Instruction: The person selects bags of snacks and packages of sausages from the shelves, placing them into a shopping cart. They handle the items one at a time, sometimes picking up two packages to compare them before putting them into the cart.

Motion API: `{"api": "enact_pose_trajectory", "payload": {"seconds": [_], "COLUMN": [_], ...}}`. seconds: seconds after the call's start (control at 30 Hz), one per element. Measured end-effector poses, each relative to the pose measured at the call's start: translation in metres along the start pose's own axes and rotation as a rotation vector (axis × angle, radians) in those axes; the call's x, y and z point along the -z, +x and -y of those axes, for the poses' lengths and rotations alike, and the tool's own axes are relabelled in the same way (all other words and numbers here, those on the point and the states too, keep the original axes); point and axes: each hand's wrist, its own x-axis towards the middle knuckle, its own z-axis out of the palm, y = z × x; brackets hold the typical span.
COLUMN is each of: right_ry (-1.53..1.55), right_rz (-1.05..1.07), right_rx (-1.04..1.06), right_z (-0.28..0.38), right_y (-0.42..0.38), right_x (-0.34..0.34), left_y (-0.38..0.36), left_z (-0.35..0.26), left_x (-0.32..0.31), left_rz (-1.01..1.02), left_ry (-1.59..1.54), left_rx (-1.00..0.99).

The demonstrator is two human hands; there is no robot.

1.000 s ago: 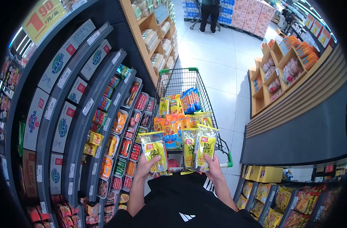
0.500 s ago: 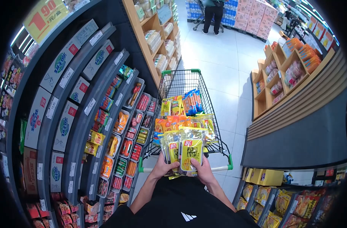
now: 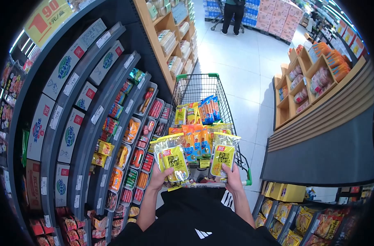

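While my left hand and right hand each clasp a yellow packet by its lower edge above the cart, both feel light, soft, slippery.

We held yellow packets with red labels: one in the left hand, the left packet, and one in the right hand, the right packet. The cart was dark wire with green trim, filled with orange, yellow and blue packs. Our shirt was black with a white logo. The floor was pale grey tile.
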Motion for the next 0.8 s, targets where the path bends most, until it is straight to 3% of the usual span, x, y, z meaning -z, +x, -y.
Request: {"api": "enact_pose_trajectory", "payload": {"seconds": [0.13, 0.23, 0.33, 0.47, 0.7, 0.8], "right_ry": [0.205, 0.145, -0.229, 0.009, -0.123, -0.077], "right_rz": [0.105, 0.220, 0.157, 0.279, 0.313, 0.532], "right_rx": [-0.119, -0.159, -0.132, -0.148, -0.070, -0.236], "right_z": [0.014, 0.017, -0.001, -0.004, -0.007, -0.007], "right_y": [-0.003, -0.001, 0.005, 0.003, 0.011, 0.030], "right_x": [-0.012, -0.030, -0.053, -0.071, -0.072, -0.055], "left_y": [0.007, 0.015, 0.013, 0.020, 0.034, 0.034], "left_z": [0.001, 0.004, -0.001, 0.000, 0.014, 0.020], "left_x": [-0.011, -0.026, -0.046, -0.042, -0.037, -0.041], "left_rz": [-0.041, -0.006, 0.005, 0.074, 0.103, 0.148], "left_ry": [0.083, 0.107, 0.120, 0.170, 0.189, 0.127], "left_rx": [-0.065, -0.110, -0.094, -0.091, -0.102, -0.035]}}
